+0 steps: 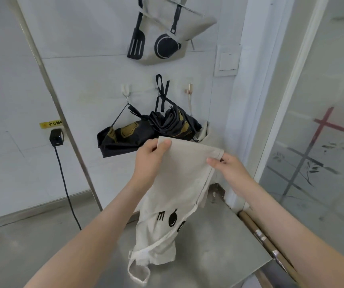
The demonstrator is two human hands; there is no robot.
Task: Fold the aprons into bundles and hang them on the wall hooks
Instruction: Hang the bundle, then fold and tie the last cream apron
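A yellow wall sticker [50,124] reads "小心触", the rest hidden.

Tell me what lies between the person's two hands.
In the head view, the upper edge of the beige apron stretches between the left hand and right hand; each pinches a corner.

1. A row of hooks [126,92] is carried by the white wall [83,80], towards its right edge.
2. A black bundle [125,136] is hung from the left hook by its strap.
3. A second black bundle [173,121] is hung beside it, touching it.
4. A printed apron [162,38] is hung higher up.
5. A grey surface [219,235] is seen below; whether the pale apron [167,225] rests on it cannot be told.
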